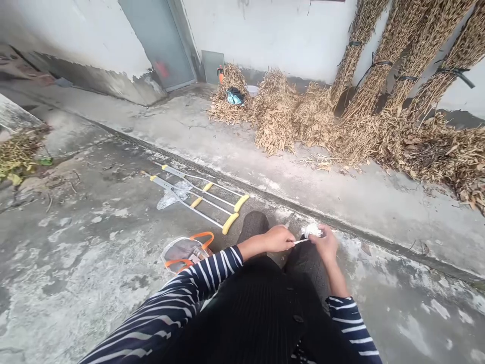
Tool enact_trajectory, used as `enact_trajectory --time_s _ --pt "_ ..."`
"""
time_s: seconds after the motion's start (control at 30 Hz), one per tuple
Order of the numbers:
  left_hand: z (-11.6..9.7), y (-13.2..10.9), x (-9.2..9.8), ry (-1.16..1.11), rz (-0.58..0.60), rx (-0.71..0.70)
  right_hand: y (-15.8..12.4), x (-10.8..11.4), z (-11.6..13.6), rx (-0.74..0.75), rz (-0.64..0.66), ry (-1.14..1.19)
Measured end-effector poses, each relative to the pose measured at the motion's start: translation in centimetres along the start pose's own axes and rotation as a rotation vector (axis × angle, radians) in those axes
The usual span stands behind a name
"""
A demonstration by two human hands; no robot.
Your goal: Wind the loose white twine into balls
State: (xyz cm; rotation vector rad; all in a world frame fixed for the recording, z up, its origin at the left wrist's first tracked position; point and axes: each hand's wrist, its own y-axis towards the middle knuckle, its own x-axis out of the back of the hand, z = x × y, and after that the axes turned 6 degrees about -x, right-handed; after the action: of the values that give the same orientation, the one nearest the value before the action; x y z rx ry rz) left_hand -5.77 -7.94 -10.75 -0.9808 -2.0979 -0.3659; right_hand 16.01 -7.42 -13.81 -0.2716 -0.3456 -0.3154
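The left hand clenches a thin white stick, the right hand grips a white fluffy wad, and crutches lie at ten o'clock.

The left hand and right hand, reaching from striped sleeves, curl inward, close together.
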Motion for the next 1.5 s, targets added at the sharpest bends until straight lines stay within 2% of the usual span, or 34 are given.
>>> enact_trajectory --time_s 0.07,0.13,0.23,0.3,0.33,0.4,0.47,0.5,0.63,0.77,0.93,1.03,1.13,1.2,1.3,1.4,1.5 --pt "-0.5 -0.7 0.8 0.058 0.007 -0.028 -0.1 -0.4 0.3 -0.06 0.045 0.116" --pt "-1.2 -1.2 1.3 0.098 0.016 -0.065 -0.1 -0.7 1.0 -0.089 0.037 0.147" --pt "-2.4 -1.2 2.3 0.109 0.005 -0.113 0.4 -0.6 2.2 -0.12 -0.024 0.151" --pt "-2.8 -0.5 3.4 0.107 -0.043 -0.135 1.0 -0.3 3.0 -0.12 -0.08 0.117" --pt "-2.8 0.0 4.1 0.123 -0.063 -0.149 1.3 -0.2 3.3 -0.085 -0.111 0.073" --pt "-2.5 1.2 5.6 0.18 -0.108 -0.18 1.5 -0.1 3.9 0.131 -0.163 -0.149" --pt "-1.9 2.5 7.0 0.237 -0.165 -0.205 1.3 -0.3 4.3 0.247 -0.077 -0.221" --pt "-1.5 3.2 7.7 0.255 -0.193 -0.213 0.9 -0.5 4.4 0.247 0.008 -0.181" --pt "0.6 5.2 9.1 0.223 -0.256 -0.196 -1.0 -1.0 4.6 0.016 0.354 0.226" --pt "3.1 6.1 7.8 -0.02 -0.305 -0.065 -2.7 -0.5 5.6 -0.135 0.493 0.48" --pt "5.1 6.1 3.0 -0.484 -0.309 0.108 -3.7 -0.1 7.4 -0.148 0.544 0.609" --pt "4.9 5.1 0.2 -0.57 -0.29 0.198 -2.8 -0.3 7.1 -0.122 0.472 0.569" --pt "3.5 3.4 -1.1 -0.549 -0.144 0.178 -0.9 -0.4 5.8 -0.054 0.272 0.433" --pt "2.3 2.2 -0.9 -0.485 -0.055 0.149 0.2 -0.4 4.7 -0.017 0.123 0.259" --pt "0.8 1.4 0.8 -0.281 -0.031 0.102 0.7 -0.8 3.3 0.006 0.005 -0.072" --pt "0.2 1.9 3.2 0.014 -0.047 -0.023 -0.1 -1.6 2.6 0.029 0.001 -0.251" --pt "0.5 2.9 5.4 0.223 -0.127 -0.142 -1.1 -2.2 2.7 -0.017 0.126 -0.093"
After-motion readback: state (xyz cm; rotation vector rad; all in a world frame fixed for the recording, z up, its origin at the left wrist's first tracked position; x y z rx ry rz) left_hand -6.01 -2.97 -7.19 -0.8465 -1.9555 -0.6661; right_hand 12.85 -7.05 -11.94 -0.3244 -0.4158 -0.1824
